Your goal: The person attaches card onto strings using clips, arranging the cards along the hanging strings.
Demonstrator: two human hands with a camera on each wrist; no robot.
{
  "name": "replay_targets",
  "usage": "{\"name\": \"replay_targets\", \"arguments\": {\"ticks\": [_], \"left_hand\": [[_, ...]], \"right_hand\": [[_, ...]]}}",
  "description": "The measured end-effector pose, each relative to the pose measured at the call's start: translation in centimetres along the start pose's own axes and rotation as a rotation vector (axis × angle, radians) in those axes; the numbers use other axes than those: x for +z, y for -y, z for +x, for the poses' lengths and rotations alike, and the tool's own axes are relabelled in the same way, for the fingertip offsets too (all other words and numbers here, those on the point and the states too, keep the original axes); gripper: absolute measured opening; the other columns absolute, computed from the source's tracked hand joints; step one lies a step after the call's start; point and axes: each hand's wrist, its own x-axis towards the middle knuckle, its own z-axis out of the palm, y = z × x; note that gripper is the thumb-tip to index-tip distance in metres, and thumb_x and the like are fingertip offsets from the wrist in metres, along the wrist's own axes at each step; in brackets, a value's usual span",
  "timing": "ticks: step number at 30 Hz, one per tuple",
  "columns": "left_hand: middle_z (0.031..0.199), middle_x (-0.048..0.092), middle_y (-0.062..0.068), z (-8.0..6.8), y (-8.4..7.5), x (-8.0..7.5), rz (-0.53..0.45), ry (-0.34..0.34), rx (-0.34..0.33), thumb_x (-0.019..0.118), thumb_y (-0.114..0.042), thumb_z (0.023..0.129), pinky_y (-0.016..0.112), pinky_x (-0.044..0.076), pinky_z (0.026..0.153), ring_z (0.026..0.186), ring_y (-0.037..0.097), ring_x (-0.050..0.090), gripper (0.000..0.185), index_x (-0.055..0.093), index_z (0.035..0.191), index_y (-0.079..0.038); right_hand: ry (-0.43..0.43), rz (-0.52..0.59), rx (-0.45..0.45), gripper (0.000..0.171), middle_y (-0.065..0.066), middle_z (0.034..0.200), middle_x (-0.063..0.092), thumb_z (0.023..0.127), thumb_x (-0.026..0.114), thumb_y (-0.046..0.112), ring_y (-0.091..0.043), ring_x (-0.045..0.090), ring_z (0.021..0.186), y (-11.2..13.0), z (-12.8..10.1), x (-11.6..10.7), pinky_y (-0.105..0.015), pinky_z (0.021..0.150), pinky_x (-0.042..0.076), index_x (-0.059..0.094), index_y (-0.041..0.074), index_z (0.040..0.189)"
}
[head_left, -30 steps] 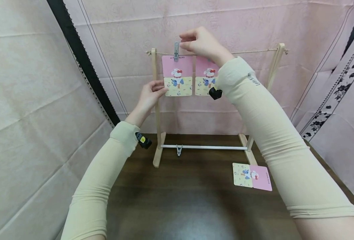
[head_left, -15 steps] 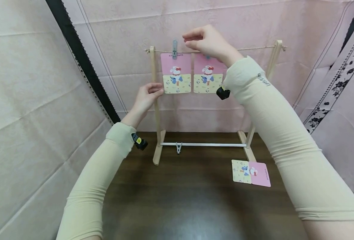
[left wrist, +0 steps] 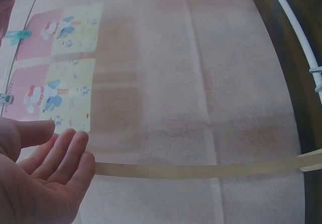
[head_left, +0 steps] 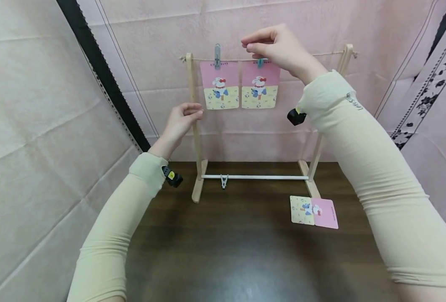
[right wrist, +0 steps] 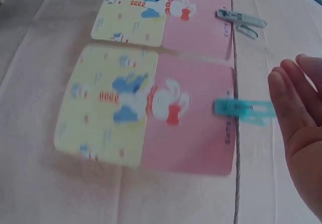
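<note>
Two pink and yellow cards with a cartoon rabbit hang side by side from a string on a wooden frame. A grey clothespin [head_left: 217, 56] clips the left card [head_left: 220, 86]; a teal clothespin [right wrist: 241, 109] clips the right card [head_left: 259, 86]. My left hand [head_left: 181, 121] is just beside the left card's lower left corner, apart from it, fingers loosely bent and holding nothing. Above the string, near the teal clothespin, is my right hand [head_left: 279, 48], its fingers relaxed with nothing between them. The head view hides most of that clothespin's upper part.
A third card [head_left: 313, 212] lies on the dark table [head_left: 223, 251] near the frame's right foot. One light clothespin [head_left: 224, 181] sits on the white lower bar [head_left: 264, 177]. The frame's left post [head_left: 197, 147] stands beside my left hand, with pink cloth [head_left: 151, 50] behind.
My right hand has drawn away from the grey clothespin to the right and up, uncovering the teal one. My left hand has parted from the left card's edge. The view has shifted slightly.
</note>
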Motion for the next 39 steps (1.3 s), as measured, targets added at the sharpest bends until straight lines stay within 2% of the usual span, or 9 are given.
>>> {"name": "replay_targets", "arguments": {"ticks": [4,10,15,18,22,25,28,33,39], "left_hand": [[0.131,0.061,0.022,0.0,0.1,-0.2,-0.016,0.002,0.008,0.061,-0.011,0.101,0.039,0.047,0.105,0.119,0.036,0.06,0.035,0.058,0.133,0.002],[0.129,0.063,0.02,-0.1,0.4,-0.2,-0.007,0.019,0.008,0.062,-0.012,0.102,0.04,0.048,0.104,0.113,0.031,0.063,0.035,0.058,0.133,0.002],[0.125,0.065,0.017,-0.4,1.4,-0.1,-0.003,0.042,-0.024,0.063,-0.016,0.101,0.042,0.049,0.101,0.112,0.032,0.063,0.034,0.059,0.132,0.0],[0.121,0.066,0.015,-0.8,1.8,0.1,-0.008,0.065,-0.039,0.063,-0.017,0.101,0.037,0.051,0.097,0.112,0.033,0.063,0.035,0.059,0.131,0.001],[0.124,0.065,0.019,-1.1,2.6,0.3,-0.002,0.113,-0.051,0.064,-0.016,0.101,0.03,0.054,0.09,0.113,0.035,0.063,0.036,0.058,0.131,0.002],[0.124,0.065,0.021,-1.0,3.2,0.6,0.022,0.157,-0.059,0.064,-0.015,0.1,0.033,0.054,0.091,0.11,0.033,0.065,0.034,0.059,0.13,0.001],[0.117,0.068,0.016,-0.9,3.9,1.0,0.048,0.189,-0.066,0.065,-0.016,0.1,0.036,0.054,0.093,0.107,0.03,0.066,0.032,0.061,0.128,0.001],[0.117,0.067,0.013,-0.8,5.6,2.0,0.078,0.241,-0.064,0.064,-0.016,0.101,0.031,0.053,0.089,0.104,0.026,0.065,0.033,0.06,0.129,0.001],[0.122,0.064,0.02,-1.2,7.8,2.8,0.119,0.254,-0.074,0.061,-0.016,0.102,0.028,0.051,0.084,0.11,0.035,0.062,0.032,0.059,0.129,0.002]], "right_hand": [[-0.013,0.056,-0.037,0.03,-0.002,0.122,0.069,0.097,0.069,0.017,-0.013,0.064,0.105,-0.4,-0.7,-1.1,-0.023,0.095,0.051,0.071,0.007,0.125],[-0.011,0.108,-0.04,0.03,0.001,0.106,0.074,0.095,0.071,0.011,-0.014,0.067,0.096,-1.6,-2.3,-2.9,-0.02,0.084,0.055,0.071,0.0,0.122],[0.017,0.082,0.005,0.031,0.006,0.101,0.075,0.095,0.072,0.012,-0.009,0.071,0.089,-3.5,-4.1,-4.4,-0.018,0.079,0.056,0.07,0.001,0.124],[0.033,0.065,0.04,0.032,0.008,0.1,0.076,0.094,0.072,0.014,-0.007,0.072,0.087,-4.6,-5.3,-5.3,-0.017,0.076,0.056,0.071,0.003,0.124],[0.042,-0.004,0.048,0.029,0.009,0.097,0.077,0.094,0.074,0.018,-0.006,0.072,0.086,-5.8,-7.1,-6.7,-0.017,0.076,0.055,0.073,0.008,0.121],[0.049,-0.04,0.079,0.028,0.007,0.097,0.077,0.094,0.074,0.02,-0.006,0.073,0.086,-6.6,-8.6,-7.8,-0.016,0.078,0.055,0.074,0.011,0.12],[0.069,-0.054,0.128,0.029,0.006,0.098,0.077,0.094,0.074,0.021,-0.006,0.073,0.087,-7.9,-9.7,-8.6,-0.016,0.08,0.054,0.073,0.013,0.122],[0.082,-0.118,0.187,0.032,0.005,0.096,0.077,0.095,0.073,0.023,-0.006,0.073,0.087,-10.3,-12.2,-9.5,-0.013,0.081,0.051,0.071,0.014,0.126],[0.093,-0.155,0.268,0.038,0.002,0.104,0.077,0.097,0.07,0.028,-0.01,0.072,0.095,-14.1,-15.5,-9.5,-0.014,0.085,0.05,0.067,0.013,0.132]]}}
